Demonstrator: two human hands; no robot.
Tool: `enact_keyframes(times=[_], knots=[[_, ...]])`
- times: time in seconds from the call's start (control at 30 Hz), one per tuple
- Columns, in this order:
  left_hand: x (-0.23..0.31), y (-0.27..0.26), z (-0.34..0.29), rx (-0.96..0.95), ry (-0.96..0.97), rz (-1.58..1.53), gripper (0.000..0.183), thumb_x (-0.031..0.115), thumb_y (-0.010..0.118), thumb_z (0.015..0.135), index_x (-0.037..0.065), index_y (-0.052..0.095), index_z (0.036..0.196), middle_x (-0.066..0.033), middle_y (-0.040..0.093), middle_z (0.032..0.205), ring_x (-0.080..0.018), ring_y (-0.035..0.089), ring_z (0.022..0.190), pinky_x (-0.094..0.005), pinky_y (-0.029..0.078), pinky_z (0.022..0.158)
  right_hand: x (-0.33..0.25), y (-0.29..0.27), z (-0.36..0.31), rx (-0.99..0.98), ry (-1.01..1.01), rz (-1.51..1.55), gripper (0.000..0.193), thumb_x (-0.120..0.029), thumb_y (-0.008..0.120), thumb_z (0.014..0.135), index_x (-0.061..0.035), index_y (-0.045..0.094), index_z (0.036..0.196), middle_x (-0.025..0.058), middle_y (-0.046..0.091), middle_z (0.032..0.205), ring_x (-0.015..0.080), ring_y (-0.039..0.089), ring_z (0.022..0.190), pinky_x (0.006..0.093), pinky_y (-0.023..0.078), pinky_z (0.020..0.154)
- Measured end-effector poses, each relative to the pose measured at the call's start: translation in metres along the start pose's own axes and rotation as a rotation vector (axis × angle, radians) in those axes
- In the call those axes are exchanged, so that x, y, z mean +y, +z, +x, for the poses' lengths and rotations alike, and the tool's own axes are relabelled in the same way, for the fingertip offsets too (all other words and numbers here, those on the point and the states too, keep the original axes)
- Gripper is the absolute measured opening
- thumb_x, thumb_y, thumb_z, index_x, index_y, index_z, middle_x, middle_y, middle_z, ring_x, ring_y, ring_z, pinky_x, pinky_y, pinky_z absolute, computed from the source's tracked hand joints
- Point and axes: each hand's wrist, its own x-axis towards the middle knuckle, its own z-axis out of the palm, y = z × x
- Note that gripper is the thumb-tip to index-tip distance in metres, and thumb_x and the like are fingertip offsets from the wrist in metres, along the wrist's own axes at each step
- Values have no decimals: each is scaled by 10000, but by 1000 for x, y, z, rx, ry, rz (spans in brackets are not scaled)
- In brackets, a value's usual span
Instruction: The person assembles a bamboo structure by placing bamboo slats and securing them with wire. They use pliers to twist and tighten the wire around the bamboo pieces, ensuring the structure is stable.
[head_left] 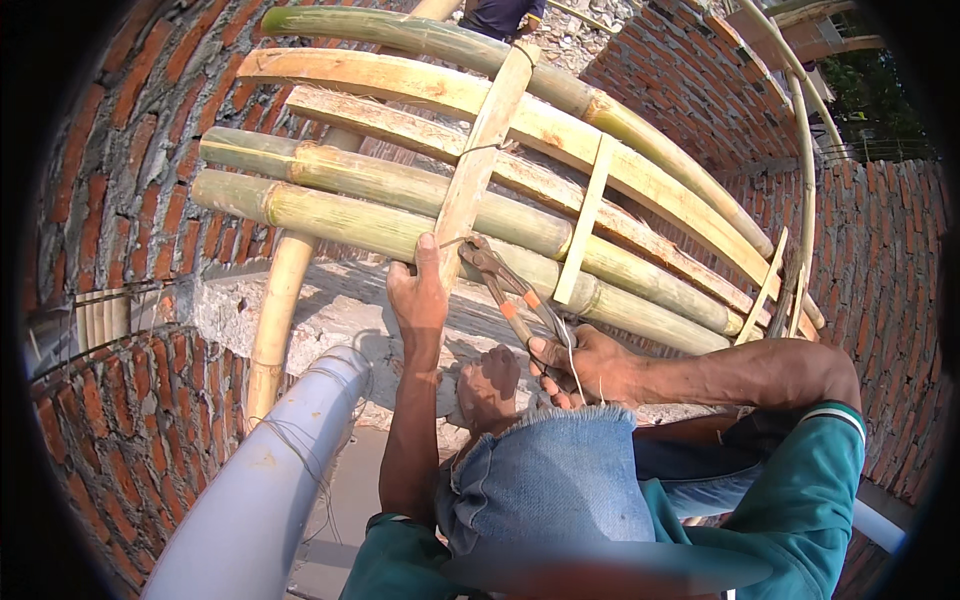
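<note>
My right hand point(595, 365) is closed round the handles of rusty pincers point(490, 270) with orange bands. Their jaws meet at a thin wire tie on the wooden slat point(482, 155), where it crosses the lowest bamboo pole point(350, 217). A loose strand of pale wire point(571, 352) hangs by the right fingers. My left hand point(417, 295) grips the lowest bamboo pole just left of the slat, thumb up against it; its other fingers are partly hidden. Above lie another bamboo pole point(380, 175) and a split timber strip point(400, 125), all crossed by the slat.
Shorter slats point(585, 220) cross the poles to the right. A bamboo post point(275, 310) stands beneath the left side. A thick pale pipe point(275, 465) with thin wire looped on it lies lower left. Brick walls point(850, 260) rise on both sides. Another person point(500, 15) is partly visible at the top.
</note>
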Motion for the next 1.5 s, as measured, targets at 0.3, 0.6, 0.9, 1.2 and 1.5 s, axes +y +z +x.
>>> enact_keyframes(times=[0.3, 0.6, 0.9, 1.2, 1.5], knots=[[5, 2, -6, 62, 50, 252, 709, 571, 556, 1037, -131, 654, 1027, -146, 650, 897, -204, 569, 807, -380, 475, 747, 28, 32, 15, -57, -83, 131, 601, -569, 541, 1048, 2, 661, 904, 60, 645, 691, 143, 623, 571, 333, 489, 512], [13, -4, -25, 141, 202, 294, 695, 515, 537, 1050, -153, 522, 1238, -304, 581, 1218, -340, 568, 1147, -465, 452, 982, 28, 27, 16, -107, -158, 163, 586, -493, 503, 1088, 15, 627, 822, 91, 627, 648, 166, 621, 542, 367, 538, 535], [29, 14, -53, -612, 1316, 739, 215, 166, 708, 894, 141, 671, 1104, -99, 633, 1151, -267, 602, 1107, -508, 426, 1043, 5, 17, -2, -128, -95, 80, 452, -411, 707, 996, 26, 590, 999, 99, 648, 712, 165, 649, 573, 305, 531, 511], [61, 82, -21, -520, 1164, 698, 141, 204, 727, 763, 82, 657, 759, -81, 612, 679, -298, 629, 651, -426, 518, 605, -63, -57, -74, 475, -751, -1340, 399, -165, 750, 881, 76, 598, 1161, 244, 711, 870, 317, 738, 749, 414, 594, 694], [50, 96, -40, -156, 1336, 555, 319, 272, 793, 737, 126, 729, 1013, -47, 661, 839, -253, 633, 780, -392, 466, 694, -85, -84, -51, 302, -625, -1146, 266, -189, 653, 985, 71, 682, 938, 185, 657, 656, 314, 667, 570, 436, 552, 593]])
